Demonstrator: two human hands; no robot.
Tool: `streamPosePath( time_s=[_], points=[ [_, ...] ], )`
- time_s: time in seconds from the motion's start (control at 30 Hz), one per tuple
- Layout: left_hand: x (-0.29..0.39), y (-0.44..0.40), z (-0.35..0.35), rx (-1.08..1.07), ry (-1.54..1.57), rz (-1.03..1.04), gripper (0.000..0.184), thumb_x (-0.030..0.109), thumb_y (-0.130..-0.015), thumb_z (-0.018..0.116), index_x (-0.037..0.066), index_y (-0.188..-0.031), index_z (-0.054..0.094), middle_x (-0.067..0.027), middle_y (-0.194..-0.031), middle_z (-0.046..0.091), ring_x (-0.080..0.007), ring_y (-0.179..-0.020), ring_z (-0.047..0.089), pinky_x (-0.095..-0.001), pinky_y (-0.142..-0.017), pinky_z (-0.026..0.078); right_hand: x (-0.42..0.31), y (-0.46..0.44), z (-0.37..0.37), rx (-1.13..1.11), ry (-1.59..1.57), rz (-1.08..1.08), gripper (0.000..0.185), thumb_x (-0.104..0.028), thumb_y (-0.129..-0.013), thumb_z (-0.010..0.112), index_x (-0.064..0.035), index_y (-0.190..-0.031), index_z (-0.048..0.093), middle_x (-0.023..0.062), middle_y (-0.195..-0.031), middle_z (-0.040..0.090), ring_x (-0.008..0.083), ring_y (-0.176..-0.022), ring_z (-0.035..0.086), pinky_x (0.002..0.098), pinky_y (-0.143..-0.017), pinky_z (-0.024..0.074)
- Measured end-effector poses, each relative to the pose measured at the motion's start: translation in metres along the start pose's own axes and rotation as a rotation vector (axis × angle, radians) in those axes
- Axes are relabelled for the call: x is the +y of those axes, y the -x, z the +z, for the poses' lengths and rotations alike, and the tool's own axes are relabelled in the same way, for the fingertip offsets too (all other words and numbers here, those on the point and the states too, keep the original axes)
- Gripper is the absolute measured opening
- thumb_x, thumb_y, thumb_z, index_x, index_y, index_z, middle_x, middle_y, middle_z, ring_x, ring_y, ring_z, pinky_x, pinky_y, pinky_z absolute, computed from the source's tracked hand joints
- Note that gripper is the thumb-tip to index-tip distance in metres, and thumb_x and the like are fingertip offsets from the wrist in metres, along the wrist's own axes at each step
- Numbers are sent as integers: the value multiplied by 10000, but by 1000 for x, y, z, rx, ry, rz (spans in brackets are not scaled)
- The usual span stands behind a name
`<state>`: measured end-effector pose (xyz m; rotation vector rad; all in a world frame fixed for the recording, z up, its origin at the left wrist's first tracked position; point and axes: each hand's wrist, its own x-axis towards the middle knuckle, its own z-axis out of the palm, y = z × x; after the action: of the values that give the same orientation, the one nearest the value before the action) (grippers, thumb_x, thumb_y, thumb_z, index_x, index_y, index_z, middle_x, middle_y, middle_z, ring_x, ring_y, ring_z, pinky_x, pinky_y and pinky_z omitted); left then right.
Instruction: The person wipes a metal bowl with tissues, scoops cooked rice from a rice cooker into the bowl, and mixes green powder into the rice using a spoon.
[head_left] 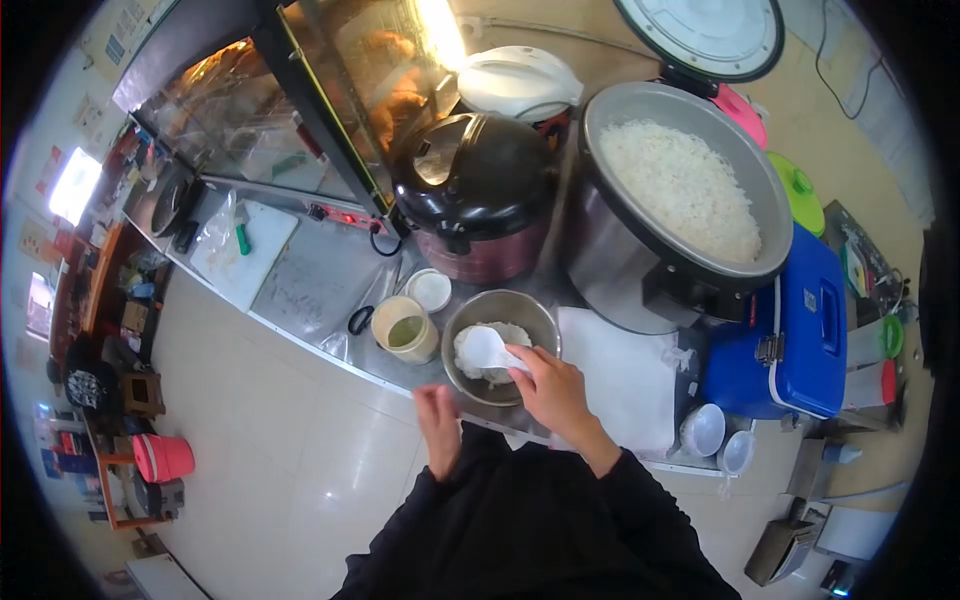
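Note:
My right hand (555, 396) is closed around the handle of a white rice paddle (485, 350). The paddle's blade rests over a mound of white rice (512, 334) inside a metal bowl (543, 318), at the counter's front edge. Just left of the bowl, my left hand (437, 432) is raised with its fingers apart and nothing in it. Near it stands an open tub (411, 348) with something greenish inside. Behind that is a small round white container (430, 290).
A large open rice cooker (590, 240) full of rice stands behind right, beside a closed dark cooker (475, 185). Further right is a blue cooler box (780, 330). White paper (618, 385) lies right of the bowl; a glass food warmer (235, 120) and cutting board (245, 260) are left.

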<state>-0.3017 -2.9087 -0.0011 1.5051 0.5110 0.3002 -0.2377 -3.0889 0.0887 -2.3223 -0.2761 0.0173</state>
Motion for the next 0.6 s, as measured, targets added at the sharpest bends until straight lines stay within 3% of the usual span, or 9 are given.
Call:
streamPosePath(
  time_s=[0.07,0.2,0.3,0.47,0.57,0.6],
  points=[
    [4,-8,8,-169,81,-176,185,79,-969,574,30,-1063,423,-57,-852,565,-91,-672,555,-235,-521,448,2,-6,20,-42,122,19,254,-202,-891,630,-169,-1143,646,38,-1021,656,316,-796,679,459,-666,539],
    [-24,-25,10,-180,46,4,192,5,-945,569,25,-1040,403,-70,-848,558,-101,-663,572,-253,-525,499,14,1,19,-16,298,61,227,-182,-843,658,-169,-1069,663,9,-974,632,289,-738,679,445,-644,538],
    [-18,-34,1,-295,114,-60,202,40,-970,553,45,-1084,386,-83,-893,545,-144,-632,614,-289,-515,586,14,4,3,-61,320,107,202,-192,-828,674,-164,-1028,687,10,-958,631,281,-724,676,434,-639,534],
    [7,-47,-17,-398,152,-165,304,14,-959,553,15,-1213,385,-76,-891,524,-155,-635,633,-287,-507,592,-12,-9,-24,-6,239,247,188,-233,-887,625,-142,-1033,702,73,-942,629,288,-745,665,428,-672,527],
    [6,-52,-24,-447,133,-163,355,14,-964,546,24,-1274,372,-67,-887,513,-154,-641,638,-285,-516,601,-3,-15,24,55,205,149,193,-223,-911,598,-121,-1047,688,101,-954,622,312,-764,661,441,-678,527],
    [6,-53,-25,-451,128,-159,367,13,-965,543,26,-1288,368,-63,-884,509,-151,-647,638,-282,-520,604,0,-9,44,-24,248,202,206,-216,-915,590,-92,-1057,673,121,-972,619,336,-770,655,446,-693,529]
  ],
)
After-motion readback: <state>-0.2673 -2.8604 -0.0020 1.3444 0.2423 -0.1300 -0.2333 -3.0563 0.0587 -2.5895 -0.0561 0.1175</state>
